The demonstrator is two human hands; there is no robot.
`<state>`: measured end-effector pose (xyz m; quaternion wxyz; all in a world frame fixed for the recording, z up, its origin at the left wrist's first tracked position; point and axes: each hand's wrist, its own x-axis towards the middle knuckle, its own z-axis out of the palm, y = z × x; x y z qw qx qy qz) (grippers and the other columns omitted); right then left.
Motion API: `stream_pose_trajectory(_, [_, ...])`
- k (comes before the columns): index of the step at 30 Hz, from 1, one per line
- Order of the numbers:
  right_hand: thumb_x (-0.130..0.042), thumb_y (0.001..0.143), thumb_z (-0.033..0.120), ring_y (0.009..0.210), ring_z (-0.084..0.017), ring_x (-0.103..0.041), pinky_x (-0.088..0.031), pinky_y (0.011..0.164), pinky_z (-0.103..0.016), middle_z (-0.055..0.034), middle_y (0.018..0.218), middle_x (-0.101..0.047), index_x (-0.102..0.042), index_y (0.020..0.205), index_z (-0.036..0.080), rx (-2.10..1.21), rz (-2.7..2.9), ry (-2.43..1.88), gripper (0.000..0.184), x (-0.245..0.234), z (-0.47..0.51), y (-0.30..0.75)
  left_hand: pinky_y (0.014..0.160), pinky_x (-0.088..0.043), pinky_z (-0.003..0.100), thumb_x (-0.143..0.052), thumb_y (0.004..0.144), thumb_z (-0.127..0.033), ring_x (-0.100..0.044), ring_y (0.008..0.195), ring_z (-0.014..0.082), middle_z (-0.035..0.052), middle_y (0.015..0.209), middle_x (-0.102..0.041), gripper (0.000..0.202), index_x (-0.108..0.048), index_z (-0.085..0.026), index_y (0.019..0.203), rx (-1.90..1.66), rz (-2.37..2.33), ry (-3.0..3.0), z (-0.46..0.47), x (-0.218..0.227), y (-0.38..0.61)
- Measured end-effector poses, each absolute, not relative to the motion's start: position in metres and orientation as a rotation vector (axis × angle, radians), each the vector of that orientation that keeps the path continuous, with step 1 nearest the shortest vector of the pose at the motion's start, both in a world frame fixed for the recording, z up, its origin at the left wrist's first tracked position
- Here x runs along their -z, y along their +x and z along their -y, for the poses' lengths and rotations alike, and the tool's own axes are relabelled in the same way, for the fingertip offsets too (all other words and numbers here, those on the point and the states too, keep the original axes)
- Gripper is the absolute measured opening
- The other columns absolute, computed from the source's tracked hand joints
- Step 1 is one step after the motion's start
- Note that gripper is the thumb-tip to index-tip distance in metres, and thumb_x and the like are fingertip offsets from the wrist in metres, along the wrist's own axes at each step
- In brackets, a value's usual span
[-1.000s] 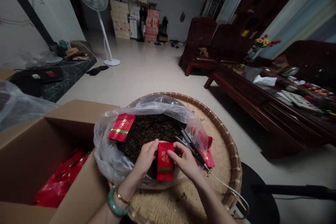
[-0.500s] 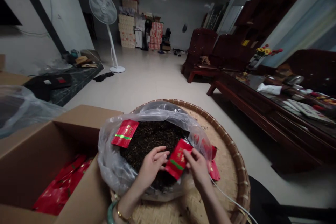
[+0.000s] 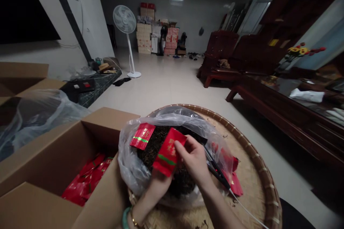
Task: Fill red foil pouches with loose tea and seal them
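My right hand (image 3: 195, 157) pinches a red foil packet (image 3: 170, 150) with gold lettering and a green stripe, thumb on its front. Below and behind the packet is my left hand (image 3: 161, 182), its fingers hidden, so I cannot tell whether it grips the packet. Under both hands, an open clear plastic bag (image 3: 131, 175) holds dark, dry, twisted leaves (image 3: 147, 155) that look like tea. A second red packet (image 3: 143, 136) lies on the leaves at the bag's left. Right of my right hand rests a slim black tool (image 3: 219, 173) with a red light and a white cord.
The bag sits on a round woven bamboo tray (image 3: 258, 182), with more red packets (image 3: 236, 184) at its right. At left stands an open cardboard box (image 3: 104, 186) containing several red packets. Beyond are a white fan (image 3: 129, 50) and a dark wooden table (image 3: 282, 111).
My right hand has brought the packet left, over my left hand, which now sits behind it. The black tool shows more fully. The whole view has shifted left.
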<state>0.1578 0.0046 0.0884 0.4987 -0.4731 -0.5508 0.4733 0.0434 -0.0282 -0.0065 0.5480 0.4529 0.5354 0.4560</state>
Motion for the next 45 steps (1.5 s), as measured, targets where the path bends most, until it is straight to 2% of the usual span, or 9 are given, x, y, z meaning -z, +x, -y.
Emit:
stream_pose_trajectory(7, [-0.073, 0.063, 0.054, 0.033, -0.008, -0.045, -0.036, 0.032, -0.019, 0.0078, 0.044, -0.049, -0.057, 0.072, 0.018, -0.949, 0.948, -1.291, 0.041, -0.068, -0.02, 0.202, 0.068, -0.05, 0.027, -0.049, 0.085, -0.021, -0.065, 0.073, 0.0178, 0.005, 0.085, -0.071, 0.021, -0.069, -0.02, 0.09, -1.288, -1.525, 1.691, 0.027, 0.001, 0.031])
stream_pose_trajectory(11, [-0.074, 0.064, 0.051, 0.071, -0.019, -0.069, -0.057, 0.06, -0.03, -0.0067, 0.095, -0.069, -0.059, 0.113, 0.021, -1.589, 1.143, -0.843, 0.059, -0.094, -0.008, 0.158, 0.076, -0.051, 0.033, -0.048, 0.087, -0.022, -0.064, 0.084, 0.0212, 0.0068, 0.087, -0.071, 0.021, -0.068, -0.019, 0.089, -1.458, -1.591, 1.992, 0.014, 0.0, 0.022])
stream_pose_trajectory(13, [-0.074, 0.066, 0.049, 0.083, -0.021, -0.07, -0.058, 0.07, -0.033, -0.0091, 0.104, -0.068, -0.062, 0.11, 0.021, -1.598, 1.102, -0.815, 0.054, -0.096, -0.007, 0.154, 0.086, -0.049, 0.038, -0.047, 0.088, -0.023, -0.061, 0.095, 0.0229, 0.0094, 0.099, -0.07, 0.021, -0.067, -0.018, 0.095, -1.507, -1.757, 2.052, 0.003, -0.002, 0.004])
stream_pose_trajectory(17, [-0.076, 0.064, 0.051, 0.077, -0.02, -0.07, -0.058, 0.069, -0.032, -0.0076, 0.087, -0.071, -0.068, 0.09, 0.018, -1.436, 0.914, -1.044, 0.043, -0.065, -0.012, 0.19, 0.091, -0.045, 0.045, -0.054, 0.085, -0.027, -0.058, 0.104, 0.0294, 0.0153, 0.11, -0.066, 0.025, -0.065, -0.013, 0.102, -1.352, -2.124, 2.133, -0.02, -0.002, -0.038])
stream_pose_trajectory(25, [-0.079, 0.056, 0.054, 0.063, -0.018, -0.067, -0.054, 0.055, -0.028, -0.0061, 0.07, -0.069, -0.07, 0.078, 0.015, -1.365, 0.957, -1.214, 0.046, -0.029, 0.005, 0.231, 0.082, -0.046, 0.039, -0.06, 0.081, -0.03, -0.063, 0.088, 0.0297, 0.0132, 0.092, -0.072, 0.022, -0.071, -0.013, 0.09, -0.707, -2.283, 2.088, -0.036, -0.006, -0.05])
stream_pose_trajectory(36, [-0.073, 0.063, 0.057, 0.066, -0.018, -0.065, -0.053, 0.055, -0.027, -0.0071, 0.072, -0.068, -0.069, 0.082, 0.015, -1.384, 0.999, -1.164, 0.047, -0.021, 0.01, 0.226, 0.086, -0.046, 0.042, -0.053, 0.084, -0.021, -0.06, 0.092, 0.0279, 0.0113, 0.097, -0.073, 0.022, -0.074, -0.017, 0.087, -1.037, -2.11, 2.135, -0.024, -0.017, -0.052])
stream_pose_trajectory(39, [-0.069, 0.066, 0.06, 0.079, -0.021, -0.065, -0.055, 0.06, -0.031, -0.0098, 0.09, -0.067, -0.067, 0.094, 0.017, -1.339, 0.916, -1.152, 0.051, -0.021, 0.011, 0.224, 0.093, -0.043, 0.045, -0.055, 0.086, -0.023, -0.052, 0.103, 0.0257, 0.0084, 0.108, -0.068, 0.018, -0.073, -0.023, 0.091, -1.431, -1.7, 2.339, -0.004, -0.026, -0.025])
stream_pose_trajectory(42, [-0.069, 0.068, 0.055, 0.085, -0.019, -0.065, -0.054, 0.06, -0.028, -0.0089, 0.106, -0.064, -0.062, 0.109, 0.023, -1.443, 0.881, -1.13, 0.053, -0.023, 0.013, 0.223, 0.091, -0.045, 0.041, -0.053, 0.088, -0.018, -0.048, 0.108, 0.0228, 0.0062, 0.124, -0.058, 0.024, -0.073, -0.03, 0.091, -1.457, -1.201, 2.481, 0.013, -0.03, 0.003])
stream_pose_trajectory(45, [-0.076, 0.067, 0.04, 0.07, -0.013, -0.063, -0.05, 0.059, -0.024, -0.0034, 0.089, -0.067, -0.06, 0.111, 0.022, -1.625, 0.964, -1.053, 0.05, -0.023, 0.017, 0.221, 0.093, -0.044, 0.042, -0.054, 0.087, -0.019, -0.046, 0.111, 0.0228, 0.0035, 0.129, -0.053, 0.026, -0.073, -0.036, 0.092, -1.456, -1.013, 2.453, 0.019, -0.022, 0.024])
